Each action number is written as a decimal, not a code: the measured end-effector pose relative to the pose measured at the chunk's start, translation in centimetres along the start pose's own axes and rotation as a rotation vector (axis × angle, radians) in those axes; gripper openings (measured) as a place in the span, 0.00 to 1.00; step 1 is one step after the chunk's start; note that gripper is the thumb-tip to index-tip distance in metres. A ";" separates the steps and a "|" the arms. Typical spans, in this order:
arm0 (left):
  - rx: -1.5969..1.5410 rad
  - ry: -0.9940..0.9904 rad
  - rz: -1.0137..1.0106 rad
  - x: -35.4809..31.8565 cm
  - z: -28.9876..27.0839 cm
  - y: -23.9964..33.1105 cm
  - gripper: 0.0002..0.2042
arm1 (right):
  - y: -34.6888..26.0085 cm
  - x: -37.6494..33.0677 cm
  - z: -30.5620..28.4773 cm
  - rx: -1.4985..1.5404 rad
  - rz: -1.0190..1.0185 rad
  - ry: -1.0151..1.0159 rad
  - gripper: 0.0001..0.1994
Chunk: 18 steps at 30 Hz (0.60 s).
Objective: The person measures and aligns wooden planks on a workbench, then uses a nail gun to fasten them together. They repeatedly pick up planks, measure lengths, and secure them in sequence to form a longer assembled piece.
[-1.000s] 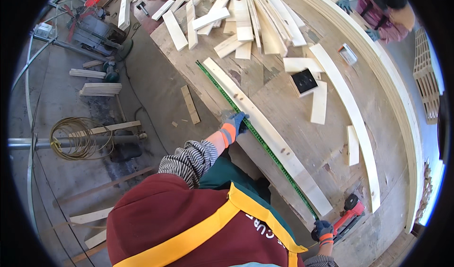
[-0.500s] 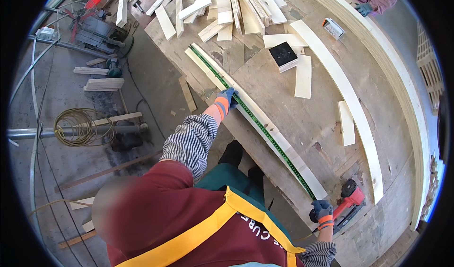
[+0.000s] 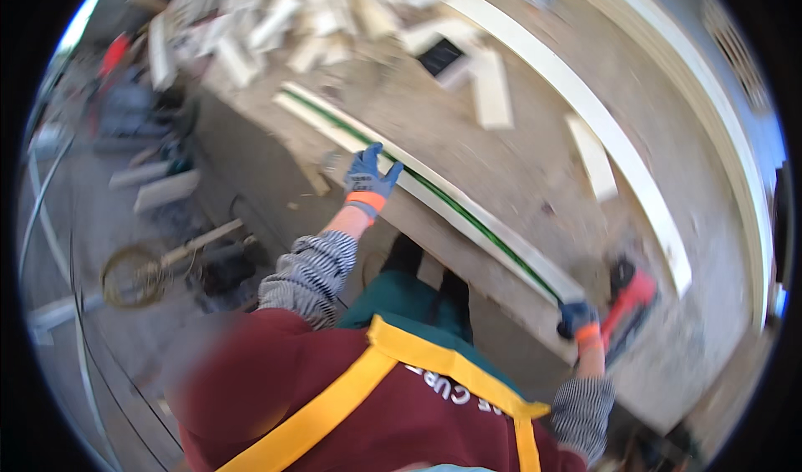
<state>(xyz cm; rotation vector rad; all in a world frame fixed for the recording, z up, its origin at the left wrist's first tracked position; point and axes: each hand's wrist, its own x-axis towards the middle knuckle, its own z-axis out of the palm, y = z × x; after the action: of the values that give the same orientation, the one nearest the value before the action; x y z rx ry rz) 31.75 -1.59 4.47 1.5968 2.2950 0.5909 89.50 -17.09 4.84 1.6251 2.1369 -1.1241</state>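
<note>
A long green tape measure (image 3: pixel 493 236) lies stretched along a pair of pale narrow boards (image 3: pixel 536 259) near the table's front edge. My left hand (image 3: pixel 372 175), in a blue-grey glove with an orange cuff, is open, its fingers apart beside the tape partway along. At the tape's near right end my right hand (image 3: pixel 578 317), gloved alike, is closed on the tape measure; its case is mostly hidden by the fingers. A red nail gun (image 3: pixel 631 299) lies on the table just right of that hand. Motion smears the picture.
A curved wooden strip (image 3: pixel 576 88) arcs across the table (image 3: pixel 401 109). Between it and the boards are a black-topped block (image 3: pixel 440 57) and short wood pieces (image 3: pixel 591 159). Loose offcuts (image 3: pixel 276 21) pile up at the far left. A coiled hose (image 3: pixel 134 277) lies on the floor at left.
The view has turned and shifted. My left hand has opened its fingers and let go of the tape and board edge. My right hand keeps its hold at the tape's near end.
</note>
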 end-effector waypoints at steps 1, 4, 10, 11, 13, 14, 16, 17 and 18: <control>0.160 -0.102 0.180 -1.5 -0.4 2.4 0.36 | -0.5 0.5 -0.4 0.040 0.066 -0.055 0.13; 0.461 -0.400 0.429 -4.1 -0.7 5.5 0.47 | -2.1 2.4 -2.9 0.279 0.334 -0.190 0.18; 0.445 -0.553 0.464 -2.3 3.4 3.6 0.52 | -2.3 2.9 -3.2 0.318 0.326 -0.137 0.17; 0.431 -0.581 0.467 -1.8 3.3 3.6 0.52 | -2.5 3.0 -3.2 0.359 0.345 -0.151 0.17; 0.389 -0.580 0.502 -1.5 3.2 3.7 0.47 | -2.9 3.2 -3.6 0.435 0.391 -0.169 0.16; 0.359 -0.542 0.522 -1.3 3.5 2.9 0.46 | -3.0 3.1 -3.6 0.473 0.411 -0.179 0.16; 0.298 -0.460 0.556 -0.8 4.5 0.7 0.44 | -2.6 3.5 -3.2 0.516 0.403 -0.155 0.17; 0.272 -0.422 0.558 -0.9 4.2 1.3 0.37 | -2.6 3.6 -3.4 0.532 0.414 -0.168 0.17; 0.263 -0.415 0.534 -0.7 4.6 0.6 0.35 | -2.5 3.6 -3.5 0.549 0.424 -0.181 0.17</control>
<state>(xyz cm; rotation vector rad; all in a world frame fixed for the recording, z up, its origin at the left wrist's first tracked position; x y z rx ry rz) 34.58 -1.33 0.71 2.2298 1.6953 0.0393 86.87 -12.28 6.14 1.9704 1.3418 -1.7124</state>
